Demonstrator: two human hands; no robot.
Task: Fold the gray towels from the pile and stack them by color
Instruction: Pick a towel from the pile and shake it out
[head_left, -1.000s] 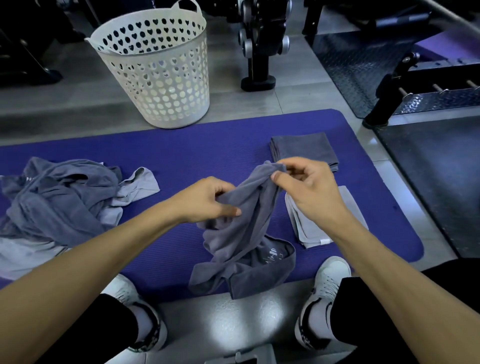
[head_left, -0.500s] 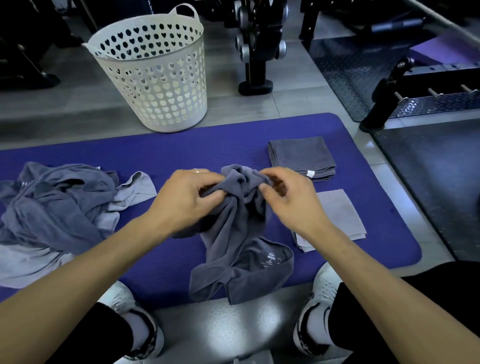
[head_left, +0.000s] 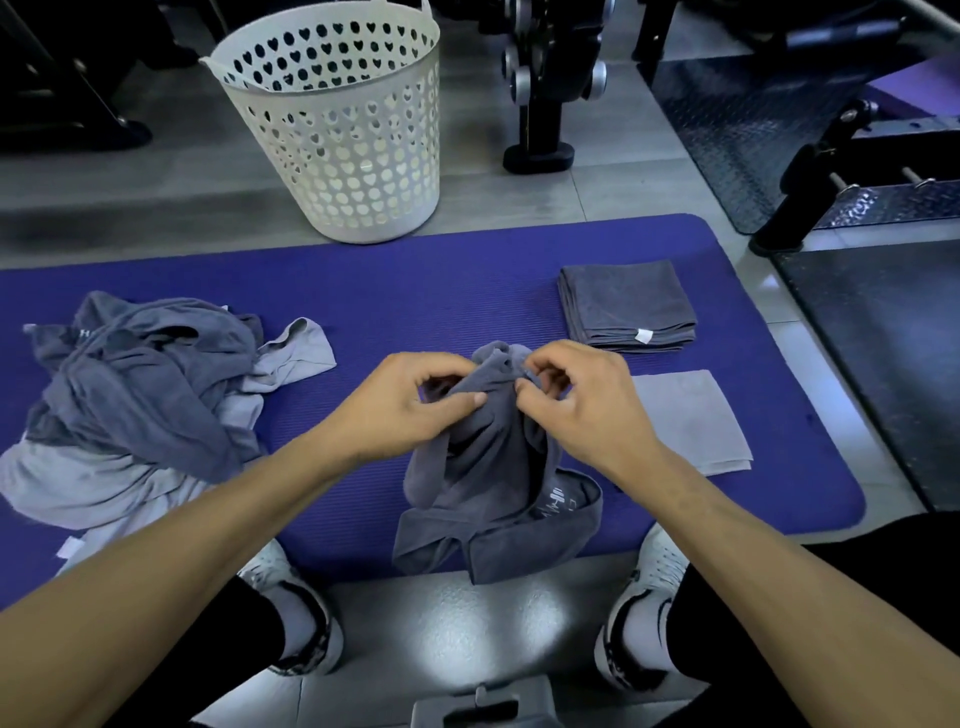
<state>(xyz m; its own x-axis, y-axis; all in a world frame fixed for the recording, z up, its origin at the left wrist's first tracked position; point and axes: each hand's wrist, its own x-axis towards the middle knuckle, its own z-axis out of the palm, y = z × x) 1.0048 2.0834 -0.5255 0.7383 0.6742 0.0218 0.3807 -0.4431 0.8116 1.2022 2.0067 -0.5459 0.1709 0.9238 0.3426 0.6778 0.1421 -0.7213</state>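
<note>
Dark gray towel (head_left: 498, 467) hangs bunched over the purple mat (head_left: 415, 291), its top pinched by left hand (head_left: 410, 405) and right hand (head_left: 576, 405), between the unfolded pile (head_left: 135, 395) and 2 folded stacks.

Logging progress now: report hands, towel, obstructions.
Left hand and right hand both pinching dark gray towel, bunched, unfolded. Two folded stacks on purple mat. Nothing in the way.
</note>
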